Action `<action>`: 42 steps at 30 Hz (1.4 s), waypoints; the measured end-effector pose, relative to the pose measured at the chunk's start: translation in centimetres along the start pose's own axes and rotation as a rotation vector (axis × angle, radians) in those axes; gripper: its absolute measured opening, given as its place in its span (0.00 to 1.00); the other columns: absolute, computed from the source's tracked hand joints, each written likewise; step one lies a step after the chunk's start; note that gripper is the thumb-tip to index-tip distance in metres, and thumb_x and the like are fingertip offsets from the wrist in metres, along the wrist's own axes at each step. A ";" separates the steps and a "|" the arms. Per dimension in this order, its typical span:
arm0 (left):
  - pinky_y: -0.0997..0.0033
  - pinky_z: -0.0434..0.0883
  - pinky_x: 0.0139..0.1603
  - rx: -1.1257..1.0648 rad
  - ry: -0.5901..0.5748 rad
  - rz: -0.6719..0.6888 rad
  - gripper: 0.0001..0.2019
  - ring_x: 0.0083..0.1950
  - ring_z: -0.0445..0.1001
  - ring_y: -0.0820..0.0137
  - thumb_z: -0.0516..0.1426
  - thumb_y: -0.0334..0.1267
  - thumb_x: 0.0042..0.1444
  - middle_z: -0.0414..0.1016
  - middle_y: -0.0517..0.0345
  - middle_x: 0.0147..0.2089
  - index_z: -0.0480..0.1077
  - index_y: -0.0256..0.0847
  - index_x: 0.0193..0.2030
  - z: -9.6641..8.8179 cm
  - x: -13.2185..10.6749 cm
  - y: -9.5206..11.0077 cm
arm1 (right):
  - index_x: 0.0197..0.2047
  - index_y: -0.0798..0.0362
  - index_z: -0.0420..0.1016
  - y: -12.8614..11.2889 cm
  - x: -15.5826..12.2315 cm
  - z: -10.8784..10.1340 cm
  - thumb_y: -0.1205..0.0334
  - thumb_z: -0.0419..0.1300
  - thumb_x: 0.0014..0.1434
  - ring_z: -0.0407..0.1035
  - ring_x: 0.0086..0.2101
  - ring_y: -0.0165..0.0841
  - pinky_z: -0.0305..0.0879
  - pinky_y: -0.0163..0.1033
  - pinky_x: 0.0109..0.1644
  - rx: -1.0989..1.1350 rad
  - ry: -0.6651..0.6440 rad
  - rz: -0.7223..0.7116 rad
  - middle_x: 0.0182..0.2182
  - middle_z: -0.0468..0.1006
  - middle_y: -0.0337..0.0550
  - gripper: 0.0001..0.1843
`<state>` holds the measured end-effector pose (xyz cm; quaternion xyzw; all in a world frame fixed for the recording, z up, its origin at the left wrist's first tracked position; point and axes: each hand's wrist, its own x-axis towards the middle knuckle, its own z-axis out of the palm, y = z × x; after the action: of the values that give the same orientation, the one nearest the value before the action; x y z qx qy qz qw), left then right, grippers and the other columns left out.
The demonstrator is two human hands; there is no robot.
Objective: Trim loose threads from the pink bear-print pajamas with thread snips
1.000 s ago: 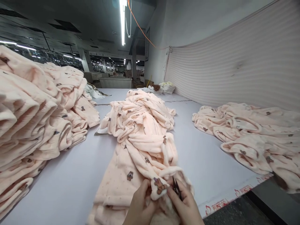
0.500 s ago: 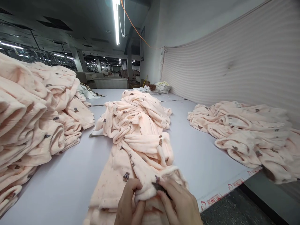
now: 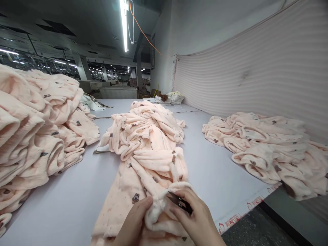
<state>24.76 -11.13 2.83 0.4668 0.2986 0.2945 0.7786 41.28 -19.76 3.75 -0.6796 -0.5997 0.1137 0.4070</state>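
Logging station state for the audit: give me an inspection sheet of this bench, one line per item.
Surface: pale table, red print along near edge.
Job's things: pink fleece garment heaped mid-table; thread snips at its near hem.
Clutter: folded stack on the left; loose pile on the right; white bundle far back.
Hands: left hand pinches the hem; right hand holds the snips.
Cables: orange cable overhead.
Surroundings: striped fabric along right wall; tube light.

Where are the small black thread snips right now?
Head view, bottom centre: the small black thread snips sit in the right hand, tips at the fuzzy pink fleece garment edge that the left hand pinches.
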 end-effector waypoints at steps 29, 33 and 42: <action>0.72 0.69 0.42 -0.124 -0.238 -0.106 0.11 0.47 0.73 0.64 0.58 0.35 0.58 0.79 0.51 0.42 0.76 0.37 0.46 1.3 2.6 1.1 | 0.44 0.50 0.73 2.0 -2.4 -1.1 0.58 0.59 0.59 0.72 0.43 0.36 0.68 0.36 0.46 0.315 0.076 0.194 0.41 0.78 0.42 0.10; 0.70 0.71 0.39 -0.200 -0.208 -0.133 0.11 0.43 0.75 0.65 0.59 0.32 0.56 0.80 0.52 0.42 0.75 0.38 0.47 1.8 3.1 0.5 | 0.51 0.48 0.67 2.1 -4.3 0.7 0.60 0.62 0.56 0.72 0.43 0.36 0.69 0.35 0.46 0.347 0.113 0.185 0.44 0.76 0.42 0.19; 0.66 0.72 0.48 -0.334 -0.232 -0.138 0.12 0.49 0.76 0.63 0.53 0.30 0.60 0.80 0.47 0.45 0.74 0.36 0.48 3.0 3.6 0.6 | 0.32 0.52 0.74 0.9 -2.0 3.4 0.60 0.59 0.59 0.66 0.27 0.29 0.61 0.31 0.30 0.563 0.274 0.188 0.25 0.73 0.38 0.06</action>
<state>29.21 -9.84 3.81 0.3407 0.1852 0.2304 0.8925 39.23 -20.11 0.32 -0.6017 -0.4190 0.2195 0.6436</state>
